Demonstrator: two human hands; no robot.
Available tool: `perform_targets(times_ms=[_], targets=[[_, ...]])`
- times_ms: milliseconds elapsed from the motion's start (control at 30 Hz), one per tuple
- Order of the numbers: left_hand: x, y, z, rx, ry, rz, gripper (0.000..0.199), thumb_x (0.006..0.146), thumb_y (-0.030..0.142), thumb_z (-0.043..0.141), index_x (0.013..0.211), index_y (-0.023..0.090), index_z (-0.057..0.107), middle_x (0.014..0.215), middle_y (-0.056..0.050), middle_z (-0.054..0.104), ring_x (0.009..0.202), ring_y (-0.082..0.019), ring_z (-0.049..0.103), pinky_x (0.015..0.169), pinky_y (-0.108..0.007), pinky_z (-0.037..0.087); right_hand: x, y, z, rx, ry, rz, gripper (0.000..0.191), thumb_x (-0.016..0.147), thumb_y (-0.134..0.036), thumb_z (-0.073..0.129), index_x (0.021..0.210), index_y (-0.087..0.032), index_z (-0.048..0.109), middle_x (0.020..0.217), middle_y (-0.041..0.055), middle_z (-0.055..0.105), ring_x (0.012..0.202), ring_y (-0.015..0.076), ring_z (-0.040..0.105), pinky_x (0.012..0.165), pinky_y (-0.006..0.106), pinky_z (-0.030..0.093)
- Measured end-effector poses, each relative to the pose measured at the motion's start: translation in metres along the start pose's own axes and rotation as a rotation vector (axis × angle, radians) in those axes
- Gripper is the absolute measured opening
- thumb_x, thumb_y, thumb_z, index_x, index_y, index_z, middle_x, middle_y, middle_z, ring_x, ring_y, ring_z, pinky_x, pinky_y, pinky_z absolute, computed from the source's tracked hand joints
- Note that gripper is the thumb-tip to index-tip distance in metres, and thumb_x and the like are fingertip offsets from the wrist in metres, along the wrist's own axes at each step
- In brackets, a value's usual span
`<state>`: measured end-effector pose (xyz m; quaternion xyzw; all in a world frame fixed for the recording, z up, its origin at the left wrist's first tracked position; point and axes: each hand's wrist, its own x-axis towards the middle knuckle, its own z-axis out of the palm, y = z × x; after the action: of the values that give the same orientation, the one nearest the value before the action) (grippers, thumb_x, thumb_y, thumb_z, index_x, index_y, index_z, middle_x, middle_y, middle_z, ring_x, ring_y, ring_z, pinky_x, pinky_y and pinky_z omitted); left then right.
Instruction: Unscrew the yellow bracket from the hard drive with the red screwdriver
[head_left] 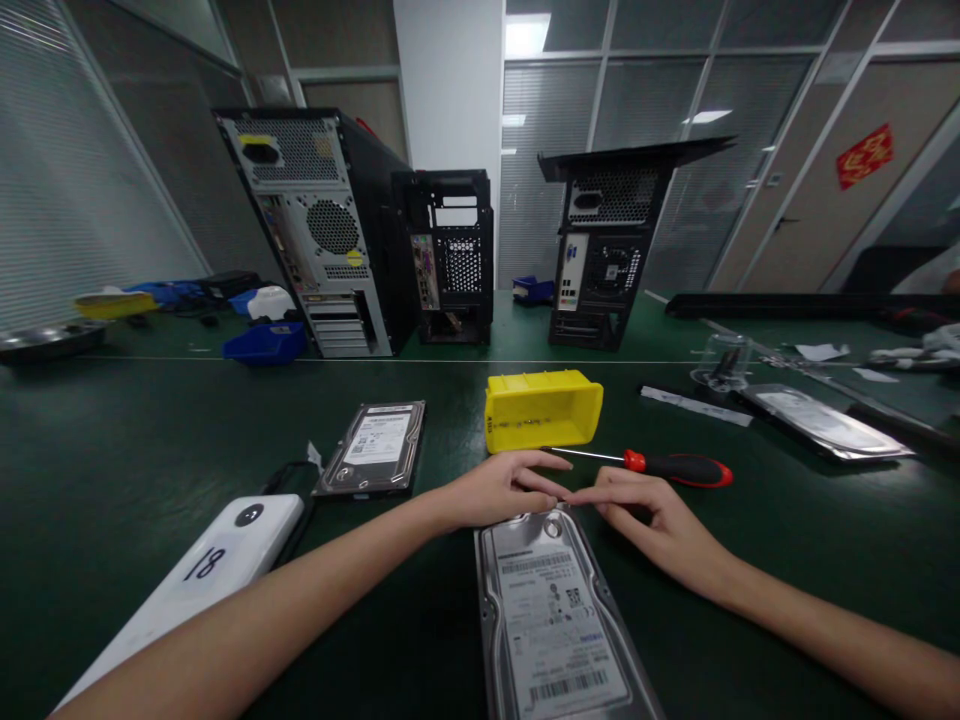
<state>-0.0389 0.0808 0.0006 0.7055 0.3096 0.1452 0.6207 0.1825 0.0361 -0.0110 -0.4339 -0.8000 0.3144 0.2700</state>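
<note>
A silver hard drive (559, 620) with a white printed label lies on the green table in front of me. My left hand (510, 488) rests over its far end, fingers stretched out and apart. From the other side my right hand (652, 515) reaches in, its index fingertip meeting the left fingertips at the drive's far right corner. The right thumb is held apart from that finger. Whether something tiny lies between the fingertips cannot be made out. Just beyond the hands are a red-and-black screwdriver (679, 468) and a yellow bin (544, 412) tipped on its side.
Left of my hands lie a second hard drive (379, 448) and a white power bank (217, 555) marked 18. Another drive (825, 420) and a clear cup (724, 362) are at right. Computer cases (330, 230) stand behind, with a blue bin (266, 343) beside them.
</note>
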Motion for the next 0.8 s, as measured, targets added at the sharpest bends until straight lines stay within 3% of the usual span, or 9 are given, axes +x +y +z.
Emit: perform_targets(times_ms=[200,400,800], targets=[[-0.002,0.009,0.003,0.201,-0.003,-0.013,0.029,0.089,0.019,0.051,0.114,0.012,0.064,0.110,-0.009,0.067,0.097,-0.019,0.063,0.082,-0.030,0.048,-0.001,-0.002,0.002,-0.012,0.028,-0.016,0.035,0.088,-0.016,0.040,0.106,-0.018,0.070,0.080,0.0054,0.056,0.074,0.0167,0.053,0.065,0.031,0.038],[0.000,0.002,-0.002,0.273,-0.044,0.089,0.029,0.091,0.024,0.051,0.116,0.018,0.063,0.115,-0.005,0.065,0.102,-0.017,0.060,0.088,-0.028,0.046,0.000,0.000,0.001,-0.014,0.037,-0.030,0.034,0.088,-0.015,0.040,0.106,-0.017,0.070,0.079,0.0052,0.057,0.074,0.0167,0.055,0.064,0.031,0.038],[0.000,0.001,-0.008,0.318,-0.108,0.147,0.029,0.093,0.023,0.047,0.118,0.017,0.062,0.118,-0.006,0.064,0.107,-0.016,0.058,0.093,-0.029,0.044,-0.001,0.003,0.002,-0.036,0.038,-0.059,0.036,0.086,-0.011,0.041,0.106,-0.021,0.070,0.079,0.0040,0.056,0.072,0.0151,0.055,0.063,0.029,0.039]])
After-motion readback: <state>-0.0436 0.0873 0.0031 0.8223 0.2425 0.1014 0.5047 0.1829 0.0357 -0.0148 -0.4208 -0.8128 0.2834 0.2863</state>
